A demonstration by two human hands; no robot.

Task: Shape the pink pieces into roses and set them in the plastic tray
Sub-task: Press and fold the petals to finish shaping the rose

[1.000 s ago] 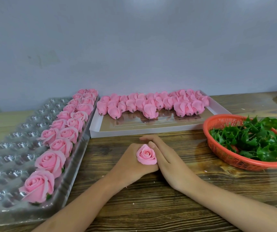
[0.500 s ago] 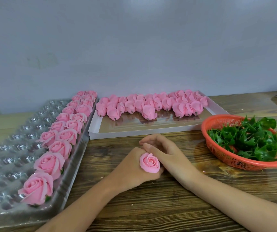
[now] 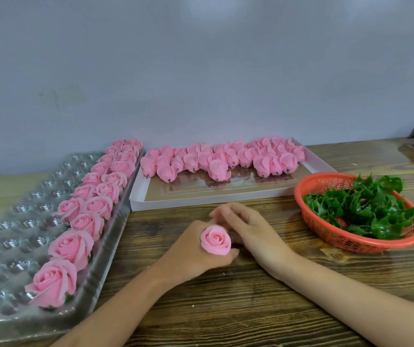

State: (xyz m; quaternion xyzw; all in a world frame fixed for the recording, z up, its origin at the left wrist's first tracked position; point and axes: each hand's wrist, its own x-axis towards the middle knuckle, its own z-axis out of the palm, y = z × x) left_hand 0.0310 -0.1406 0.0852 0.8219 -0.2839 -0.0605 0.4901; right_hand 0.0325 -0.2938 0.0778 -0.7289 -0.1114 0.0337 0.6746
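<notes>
- Since a second ago, the right hand's (image 3: 253, 234) fingers (image 3: 226, 212) have changed from lying flat alongside the rose (image 3: 216, 240) to arching over its far side, and the bloom now sits a little nearer the person.
- The left hand (image 3: 193, 254) grips the rose from below with its fingers curled round the base, so the bloom faces up, just in front of the white box (image 3: 200, 202).
- The right fingers are bent and meet the left hand's fingertips. I cannot tell whether they pinch a petal.
- Unshaped pink pieces (image 3: 216, 169) are crowded along the back of the white box.
- Left of the box, right against its side, lies the plastic tray (image 3: 13, 221), with finished roses (image 3: 72, 246) filling the two rows nearest the box.
- Right of the box's front corner stands a red basket (image 3: 366, 244) of green leaves (image 3: 366, 209).
- Everything rests on a wooden table (image 3: 226, 309).
</notes>
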